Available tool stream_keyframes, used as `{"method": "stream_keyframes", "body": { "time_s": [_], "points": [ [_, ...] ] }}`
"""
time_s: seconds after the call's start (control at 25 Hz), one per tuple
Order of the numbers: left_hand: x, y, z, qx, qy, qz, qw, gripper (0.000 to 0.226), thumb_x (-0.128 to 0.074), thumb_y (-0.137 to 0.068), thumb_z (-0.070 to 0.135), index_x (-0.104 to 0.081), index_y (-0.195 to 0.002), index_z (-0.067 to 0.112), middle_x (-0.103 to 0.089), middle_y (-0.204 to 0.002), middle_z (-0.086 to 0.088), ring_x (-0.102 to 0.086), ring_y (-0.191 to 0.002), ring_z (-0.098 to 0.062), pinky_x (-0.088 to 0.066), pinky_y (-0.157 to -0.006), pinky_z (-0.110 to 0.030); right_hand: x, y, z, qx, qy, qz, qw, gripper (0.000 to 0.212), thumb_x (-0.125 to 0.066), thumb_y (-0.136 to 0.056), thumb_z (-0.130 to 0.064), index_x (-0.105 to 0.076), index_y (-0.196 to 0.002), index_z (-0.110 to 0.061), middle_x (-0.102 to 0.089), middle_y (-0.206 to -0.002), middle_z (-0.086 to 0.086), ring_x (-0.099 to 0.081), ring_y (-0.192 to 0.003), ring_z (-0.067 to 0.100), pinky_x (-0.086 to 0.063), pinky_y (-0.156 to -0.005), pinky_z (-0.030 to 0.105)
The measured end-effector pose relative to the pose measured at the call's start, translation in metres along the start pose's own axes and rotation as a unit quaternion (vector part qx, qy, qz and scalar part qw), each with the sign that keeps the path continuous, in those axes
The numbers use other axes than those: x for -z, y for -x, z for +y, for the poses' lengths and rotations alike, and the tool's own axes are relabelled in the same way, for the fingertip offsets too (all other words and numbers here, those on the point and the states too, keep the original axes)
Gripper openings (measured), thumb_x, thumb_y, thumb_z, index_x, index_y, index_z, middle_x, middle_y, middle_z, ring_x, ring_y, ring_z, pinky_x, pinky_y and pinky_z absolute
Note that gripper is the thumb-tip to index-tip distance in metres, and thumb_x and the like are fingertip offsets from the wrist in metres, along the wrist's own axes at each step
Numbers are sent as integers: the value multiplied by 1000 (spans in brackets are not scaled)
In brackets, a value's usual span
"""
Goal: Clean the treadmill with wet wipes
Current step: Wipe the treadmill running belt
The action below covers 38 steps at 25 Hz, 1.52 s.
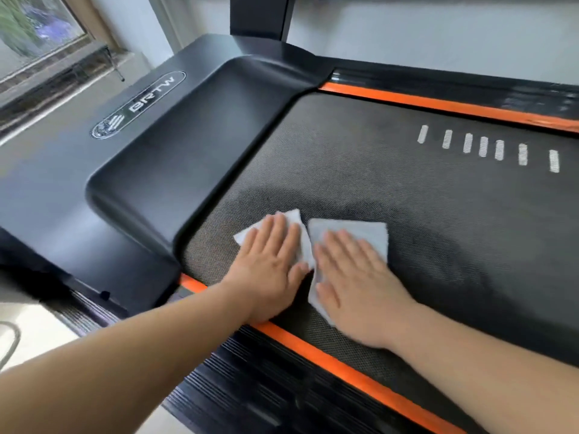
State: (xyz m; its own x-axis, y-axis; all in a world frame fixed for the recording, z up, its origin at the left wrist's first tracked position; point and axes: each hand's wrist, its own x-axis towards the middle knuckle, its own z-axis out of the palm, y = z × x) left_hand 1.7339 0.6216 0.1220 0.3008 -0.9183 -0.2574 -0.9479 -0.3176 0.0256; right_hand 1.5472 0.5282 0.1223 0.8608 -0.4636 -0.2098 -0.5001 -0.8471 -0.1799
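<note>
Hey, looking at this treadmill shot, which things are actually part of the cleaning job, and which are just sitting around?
Part of the job:
- left white wet wipe, pressed under the flat left hand
- right white wet wipe, under the flat right hand
- black textured treadmill belt
- black plastic motor cover

Just around:
- glass window
- dark cable loop on the pale floor

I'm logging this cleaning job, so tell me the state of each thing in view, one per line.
left hand: flat, fingers straight, pressing on the left wipe
right hand: flat, fingers straight, pressing on the right wipe
left wipe: spread on the belt, mostly covered
right wipe: spread on the belt, partly covered
belt: darker curved streaks near the wipes, probably damp
cover: in place, glossy
</note>
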Motion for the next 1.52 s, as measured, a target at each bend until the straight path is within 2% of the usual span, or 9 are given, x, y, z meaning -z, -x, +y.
{"method": "stream_keyframes", "body": {
  "time_s": [0.12,0.28,0.48,0.68,0.84,1.04,1.28,1.4,1.52],
  "points": [
    [10,-8,-21,-30,13,-26,999,89,9,-86,70,12,-164,27,24,-170,-4,26,-155,-20,13,-127,-40,5,6,6,62,8,-1,998,70,-13,-103,-52,-9,-164,-19,9,-170,-1,15,-156,15,8,-125,42],
    [12,-18,-15,109,52,-13,993,74,-8,-103,60,7,-165,24,21,-171,-8,23,-156,-24,11,-127,-45,20,21,59,-144,-3,-35,989,66,-6,-105,-50,18,-161,-25,31,-165,-4,32,-150,12,16,-125,39],
    [12,-1,20,-141,-5,-33,989,81,10,-92,67,12,-164,30,23,-170,2,25,-156,-19,18,-124,-35,12,44,75,-190,-19,-27,981,69,5,-100,-52,21,-160,-21,34,-164,1,34,-150,17,16,-125,42],
    [16,-22,60,-47,12,-17,999,80,5,-94,66,7,-165,27,17,-172,-2,21,-157,-22,10,-127,-44,15,63,96,-67,-5,-34,997,85,16,-82,-63,18,-160,-28,32,-164,-9,35,-148,7,16,-125,38],
    [18,-22,108,-269,-34,-51,961,76,6,-96,62,11,-164,29,24,-168,4,27,-154,-16,17,-126,-38,16,74,128,-245,-39,-33,968,72,3,-98,-57,20,-160,-25,34,-164,-5,34,-149,12,15,-125,40],
    [30,-76,108,-46,52,-46,997,59,-6,-109,47,11,-163,32,24,-170,0,27,-155,-19,14,-127,-42,15,62,125,-336,-74,-14,939,68,-2,-103,-50,21,-159,-19,33,-165,5,31,-151,22,15,-125,47],
    [34,-97,79,-108,-22,-44,993,73,-8,-100,60,12,-163,32,25,-170,0,25,-155,-18,13,-126,-37,10,21,95,-142,-45,26,989,90,21,-78,-57,15,-161,-22,28,-167,-1,31,-151,17,18,-124,44],
    [39,-112,49,35,16,-25,999,70,-12,-105,58,13,-163,29,26,-170,-5,26,-155,-21,12,-127,-41,12,0,92,-166,-54,33,984,82,15,-87,-58,16,-161,-24,29,-167,-3,32,-151,16,19,-123,43],
    [33,-100,55,-63,-25,-24,997,69,-12,-107,54,19,-162,25,31,-167,-3,32,-153,-21,15,-126,-41,15,-24,86,-217,-54,22,974,68,-1,-103,-53,18,-161,-22,31,-166,2,32,-151,20,16,-124,47]
  ]
}}
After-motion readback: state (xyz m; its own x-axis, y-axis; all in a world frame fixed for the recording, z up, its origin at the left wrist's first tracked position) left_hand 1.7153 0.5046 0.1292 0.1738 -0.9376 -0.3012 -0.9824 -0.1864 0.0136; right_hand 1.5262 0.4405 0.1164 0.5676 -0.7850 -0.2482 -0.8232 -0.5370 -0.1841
